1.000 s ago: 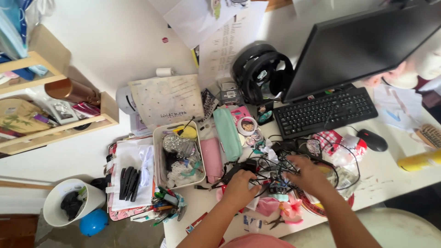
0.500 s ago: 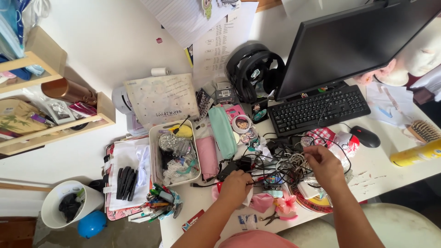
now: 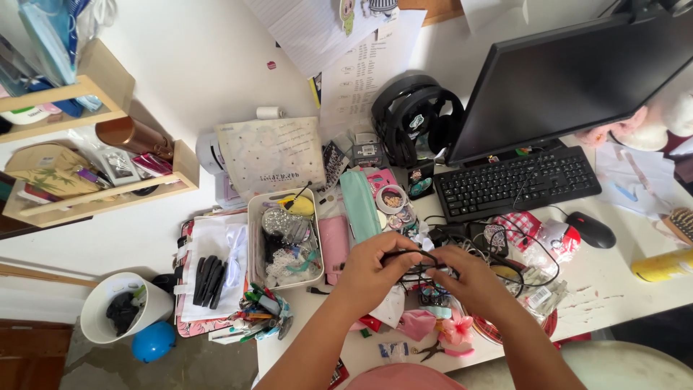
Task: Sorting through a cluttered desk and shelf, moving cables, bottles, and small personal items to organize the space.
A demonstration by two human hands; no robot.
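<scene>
Head view, hands [image 3: 422, 271] gripping thin black cable [image 3: 413, 254]

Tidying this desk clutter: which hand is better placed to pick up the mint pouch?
Probably the left hand: it sits just below the mint pouch, while the right hand is farther off. Both pinch the black cable.

Monitor [image 3: 570, 79] above keyboard [image 3: 516, 183] | headphones [image 3: 417, 119] beside them | mouse [image 3: 590, 229] right | bin [image 3: 119, 315] on floor

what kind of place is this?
Likely a cluttered home desk: a monitor and keyboard, headphones, a small bin on the floor. Both hands work black cables.
</scene>
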